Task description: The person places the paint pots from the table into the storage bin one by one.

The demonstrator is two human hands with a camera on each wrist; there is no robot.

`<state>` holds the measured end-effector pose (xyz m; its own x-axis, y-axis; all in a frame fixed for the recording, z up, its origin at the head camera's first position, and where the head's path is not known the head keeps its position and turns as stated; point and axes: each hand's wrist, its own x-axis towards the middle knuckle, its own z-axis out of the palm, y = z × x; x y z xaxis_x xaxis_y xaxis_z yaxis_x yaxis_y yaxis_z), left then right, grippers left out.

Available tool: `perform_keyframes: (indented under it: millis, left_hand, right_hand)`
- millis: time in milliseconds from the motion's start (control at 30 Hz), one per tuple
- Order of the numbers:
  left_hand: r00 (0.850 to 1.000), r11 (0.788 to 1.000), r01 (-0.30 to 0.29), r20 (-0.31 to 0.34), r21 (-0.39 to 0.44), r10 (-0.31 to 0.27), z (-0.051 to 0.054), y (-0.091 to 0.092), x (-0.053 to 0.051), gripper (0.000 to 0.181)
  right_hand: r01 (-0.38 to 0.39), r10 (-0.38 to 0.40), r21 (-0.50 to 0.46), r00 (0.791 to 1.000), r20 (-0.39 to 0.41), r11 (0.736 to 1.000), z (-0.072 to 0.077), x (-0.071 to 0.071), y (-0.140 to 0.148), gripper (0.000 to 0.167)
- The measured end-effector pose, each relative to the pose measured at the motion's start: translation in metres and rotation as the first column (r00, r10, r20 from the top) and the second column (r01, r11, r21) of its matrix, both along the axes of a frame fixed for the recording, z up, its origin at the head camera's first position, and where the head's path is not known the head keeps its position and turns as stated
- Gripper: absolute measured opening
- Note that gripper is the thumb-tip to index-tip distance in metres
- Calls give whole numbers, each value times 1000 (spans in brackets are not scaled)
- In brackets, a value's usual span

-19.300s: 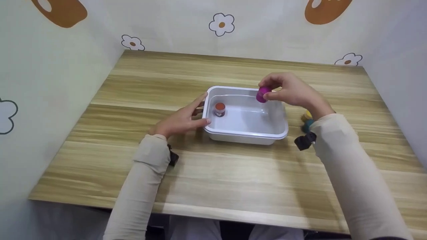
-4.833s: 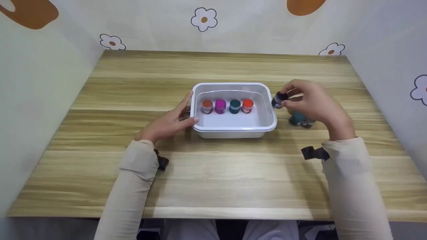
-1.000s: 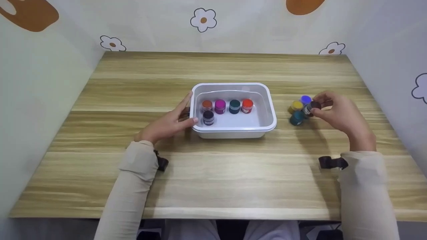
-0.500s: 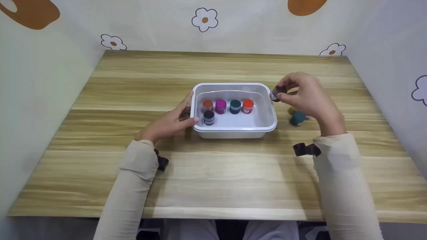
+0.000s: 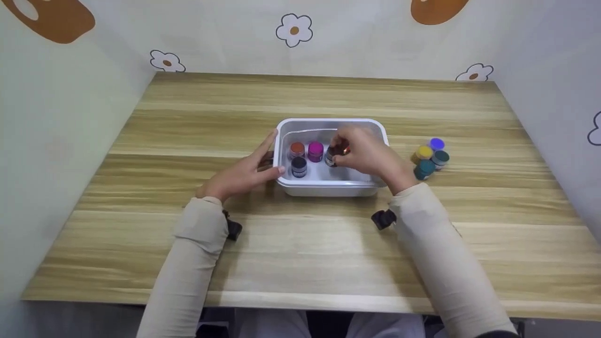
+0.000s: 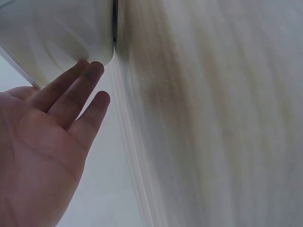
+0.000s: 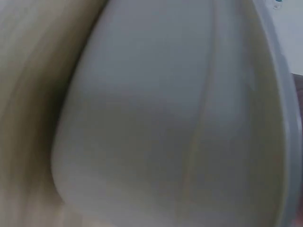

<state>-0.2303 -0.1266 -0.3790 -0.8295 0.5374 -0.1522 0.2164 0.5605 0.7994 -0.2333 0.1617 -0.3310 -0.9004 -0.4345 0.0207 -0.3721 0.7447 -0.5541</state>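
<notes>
In the head view my right hand [image 5: 368, 150] is down inside a white plastic basin [image 5: 328, 183], pinching a small dark-lidded paint jar [image 5: 330, 158]. A brown-orange jar [image 5: 296, 149] and a magenta jar [image 5: 315, 151] stand to its left. In front of the brown-orange one is a black jar [image 5: 299, 167]. My fingers largely cover a red-orange jar, and the dark green jar beside it is hidden. My left hand [image 5: 242, 176] rests against the basin's left side, thumb on the rim; its fairly straight fingers [image 6: 71, 97] touch the outer wall in the left wrist view.
Right of the basin several jars stand in a cluster on the wooden table [image 5: 300, 263]: yellow [image 5: 423, 153], violet-blue [image 5: 436, 143], dark green [image 5: 440, 159] and teal [image 5: 424, 169]. The basin's outer wall [image 7: 142, 118] fills the right wrist view, hiding the right fingers.
My right hand took the dark jar from the cluster, carried it left over the rim and lowered it into the basin. Over the longer span several jars came into the basin. My left hand stayed put.
</notes>
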Motion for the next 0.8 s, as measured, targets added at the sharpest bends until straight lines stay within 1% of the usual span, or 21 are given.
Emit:
perform_keyframes:
  millis: [167, 267, 467, 500, 667, 800]
  left_hand:
    - [1000, 1000, -11, -13, -13, 11, -1, -1, 1, 93]
    - [1000, 1000, -15, -22, -7, 15, -3, -2, 1, 94]
    - [1000, 999, 0, -22, 38, 1, -3, 0, 2, 90]
    - [1000, 999, 4, -23, 45, -3, -2, 0, 2, 90]
    - [999, 1000, 2, -40, 26, -1, -1, 0, 1, 90]
    - [999, 1000, -4, -41, 0, 4, 0, 0, 1, 91]
  right_hand:
    - [-39, 40, 26, 999, -7, 999, -12, -5, -17, 24]
    - [-51, 51, 36, 999, -5, 998, -17, -7, -24, 20]
    - [-53, 54, 63, 998, -20, 997, -24, -8, -33, 9]
    - [-52, 53, 63, 998, -22, 997, -25, -8, -34, 9]
    - [-49, 51, 65, 998, -28, 997, -27, -8, -36, 9]
    - [-44, 45, 47, 999, -29, 998, -21, -8, -30, 12]
